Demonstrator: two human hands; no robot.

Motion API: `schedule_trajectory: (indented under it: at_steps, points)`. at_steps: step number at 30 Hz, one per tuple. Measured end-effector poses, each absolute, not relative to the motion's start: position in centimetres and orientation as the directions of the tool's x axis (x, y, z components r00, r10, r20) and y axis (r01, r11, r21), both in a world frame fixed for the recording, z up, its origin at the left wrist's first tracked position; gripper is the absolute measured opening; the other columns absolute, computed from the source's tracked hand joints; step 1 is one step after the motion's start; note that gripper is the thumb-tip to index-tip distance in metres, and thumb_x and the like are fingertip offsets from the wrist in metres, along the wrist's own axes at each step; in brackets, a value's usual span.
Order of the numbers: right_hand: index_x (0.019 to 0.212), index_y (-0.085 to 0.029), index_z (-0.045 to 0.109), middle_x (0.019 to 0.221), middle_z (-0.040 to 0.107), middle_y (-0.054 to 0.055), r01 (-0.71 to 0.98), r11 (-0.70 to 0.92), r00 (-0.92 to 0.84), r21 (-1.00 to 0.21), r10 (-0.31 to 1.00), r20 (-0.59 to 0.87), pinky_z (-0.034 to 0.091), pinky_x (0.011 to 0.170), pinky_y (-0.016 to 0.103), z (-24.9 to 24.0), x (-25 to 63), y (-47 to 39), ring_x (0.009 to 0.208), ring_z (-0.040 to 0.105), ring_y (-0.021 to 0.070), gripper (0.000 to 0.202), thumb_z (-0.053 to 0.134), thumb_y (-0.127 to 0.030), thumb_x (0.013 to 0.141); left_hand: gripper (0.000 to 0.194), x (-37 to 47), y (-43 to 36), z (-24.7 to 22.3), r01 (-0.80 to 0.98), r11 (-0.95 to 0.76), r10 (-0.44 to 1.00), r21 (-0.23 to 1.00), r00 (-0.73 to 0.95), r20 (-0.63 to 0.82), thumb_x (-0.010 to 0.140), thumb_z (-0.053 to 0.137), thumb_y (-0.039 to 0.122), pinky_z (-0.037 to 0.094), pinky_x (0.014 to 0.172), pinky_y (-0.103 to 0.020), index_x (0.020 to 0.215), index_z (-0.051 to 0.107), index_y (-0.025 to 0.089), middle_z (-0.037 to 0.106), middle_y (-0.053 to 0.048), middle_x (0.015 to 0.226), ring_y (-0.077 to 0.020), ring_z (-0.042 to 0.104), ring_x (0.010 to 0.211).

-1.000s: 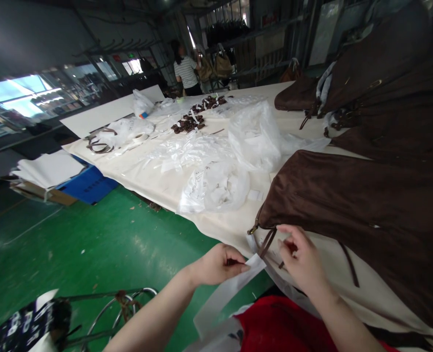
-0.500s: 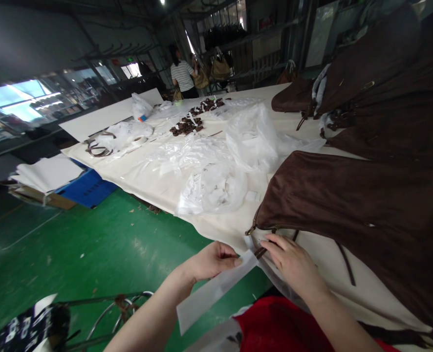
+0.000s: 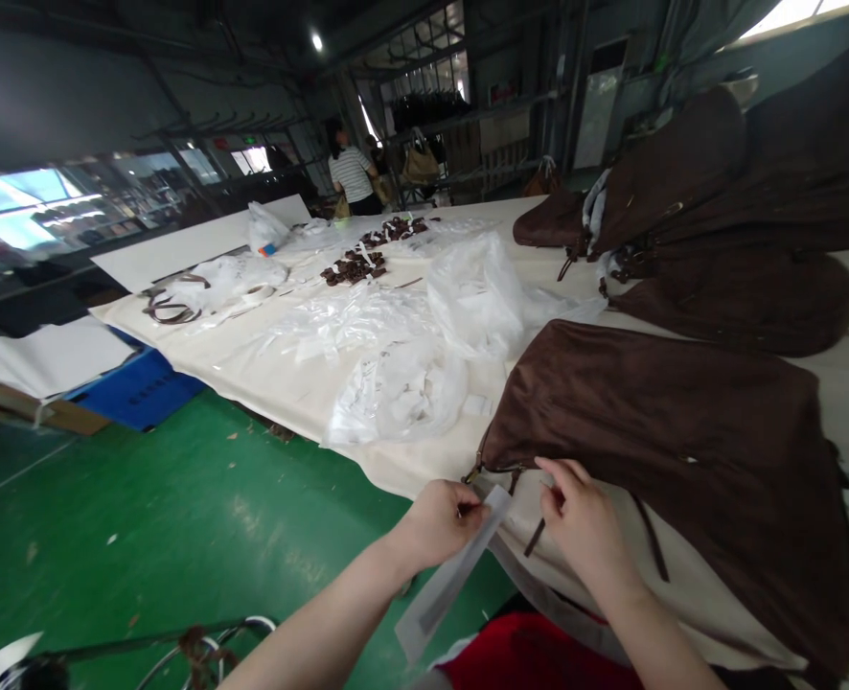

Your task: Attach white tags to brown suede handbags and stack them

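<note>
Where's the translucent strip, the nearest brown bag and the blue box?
Translucent strip [image 3: 451,575], head view: mid-length.
Nearest brown bag [image 3: 661,412], head view: broad panel.
Blue box [image 3: 141,388], head view: outer side.

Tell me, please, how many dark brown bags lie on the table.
3 that I can tell apart: the near bag by the right hand, the middle bag just beyond it, and the far bag behind that. Others may be hidden.
</note>
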State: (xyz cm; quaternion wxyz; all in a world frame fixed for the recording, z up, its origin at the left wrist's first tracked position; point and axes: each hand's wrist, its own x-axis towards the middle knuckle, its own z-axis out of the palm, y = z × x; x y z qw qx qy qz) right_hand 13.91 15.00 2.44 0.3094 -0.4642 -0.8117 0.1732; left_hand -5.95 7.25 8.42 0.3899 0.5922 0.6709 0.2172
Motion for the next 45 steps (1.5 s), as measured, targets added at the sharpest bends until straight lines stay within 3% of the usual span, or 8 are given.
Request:
schedule_trajectory:
  at_steps: [5, 12, 20, 25, 31, 37, 40, 45]
  points:
    - [0.108, -0.020, 0.061, 0.098, 0.066, 0.007, 0.598, 0.450, -0.363, -0.663, 0.890, 0.276, 0.051, 0.066, 0.032, 2.5, 14.1, 15.8, 0.083, 0.065, 0.0216, 0.031, 0.042, -0.019, 0.084, 0.029, -4.9, 8.0, 7.9, 0.709, 0.136, 0.986, 0.692, -0.028, -0.165, 0.081, 0.050, 0.021, 0.022, 0.050, -0.024, 0.053, 0.053, 0.015, 0.034, 0.004, 0.051, -0.0097, 0.032, 0.053]
    - [0.104, -0.020, 0.062, 0.096, 0.066, 0.008, 0.484, 0.395, -0.341, -0.781, 0.907, 0.247, 0.050, 0.071, 0.034, 2.3, 14.1, 15.6, 0.082, 0.064, 0.0221, 0.028, 0.043, -0.022, 0.084, 0.027, -3.5, 9.5, 8.1, 0.858, 0.084, 0.995, 0.507, -0.044, -0.091, 0.085, 0.048, 0.021, 0.031, 0.054, -0.025, 0.068, 0.068, 0.015, 0.061, -0.003, 0.060, -0.0140, 0.050, 0.055]
    - [0.093, -0.022, 0.066, 0.093, 0.071, 0.007, 0.420, 0.218, -0.341, -0.881, 0.938, 0.069, 0.048, 0.076, 0.035, 3.5, 14.1, 15.1, 0.082, 0.065, 0.0223, 0.022, 0.050, -0.032, 0.082, 0.030, -1.8, 11.3, 8.1, 0.902, 0.209, 0.973, 0.379, -0.154, -0.171, 0.085, 0.052, 0.036, 0.037, 0.057, -0.027, 0.075, 0.073, 0.016, 0.070, -0.010, 0.071, -0.0181, 0.059, 0.062]
    - [0.086, -0.022, 0.064, 0.071, 0.068, 0.002, 0.330, -0.175, -0.381, -0.927, 0.874, -0.301, 0.044, 0.051, 0.029, 3.4, 13.9, 15.2, 0.050, 0.058, 0.0162, 0.019, 0.059, -0.038, 0.076, 0.025, -1.9, 11.7, 7.5, 0.846, 0.208, 0.977, 0.491, -0.153, -0.151, 0.083, 0.052, 0.027, 0.035, 0.056, -0.025, 0.074, 0.072, 0.016, 0.065, -0.004, 0.066, -0.0143, 0.053, 0.059]
    - [0.067, -0.019, 0.054, 0.062, 0.060, 0.002, 0.179, -0.370, -0.512, -0.912, 0.756, -0.408, 0.031, 0.035, 0.023, 3.9, 12.0, 14.9, 0.040, 0.049, 0.0111, 0.039, 0.052, -0.057, 0.076, 0.030, -3.8, 11.7, 7.1, 0.560, 0.239, 0.969, 0.793, -0.086, -0.232, 0.084, 0.051, 0.032, 0.032, 0.049, -0.022, 0.073, 0.070, 0.011, 0.055, 0.001, 0.056, -0.0104, 0.044, 0.053]
    - [0.062, -0.021, 0.046, 0.051, 0.047, -0.005, 0.092, -0.385, -0.487, -0.919, 0.787, -0.378, 0.023, 0.034, 0.020, 3.0, 10.8, 15.2, 0.037, 0.039, 0.0075, 0.045, 0.057, -0.063, 0.071, 0.026, -3.9, 11.7, 7.5, 0.727, 0.189, 0.981, 0.660, -0.106, -0.164, 0.081, 0.052, 0.027, 0.029, 0.049, -0.023, 0.065, 0.067, 0.013, 0.047, 0.003, 0.053, -0.0094, 0.038, 0.051]
    - [0.062, -0.020, 0.049, 0.048, 0.048, -0.004, 0.147, -0.375, -0.475, -0.915, 0.785, -0.398, 0.022, 0.033, 0.021, 2.1, 10.9, 15.6, 0.035, 0.039, 0.0078, 0.039, 0.058, -0.056, 0.074, 0.025, -3.6, 11.8, 7.6, 0.804, 0.167, 0.984, 0.570, -0.097, -0.151, 0.081, 0.051, 0.025, 0.029, 0.051, -0.023, 0.065, 0.068, 0.015, 0.052, 0.001, 0.054, -0.0106, 0.041, 0.052]
    - [0.060, -0.019, 0.052, 0.052, 0.056, -0.002, 0.235, -0.357, -0.505, -0.904, 0.750, -0.428, 0.027, 0.034, 0.021, 2.5, 11.3, 16.5, 0.035, 0.044, 0.0081, 0.030, 0.057, -0.040, 0.081, 0.026, -3.3, 11.9, 8.0, 0.816, 0.186, 0.980, 0.547, -0.111, -0.168, 0.082, 0.047, 0.024, 0.034, 0.056, -0.023, 0.071, 0.070, 0.016, 0.061, -0.002, 0.062, -0.0124, 0.050, 0.058]
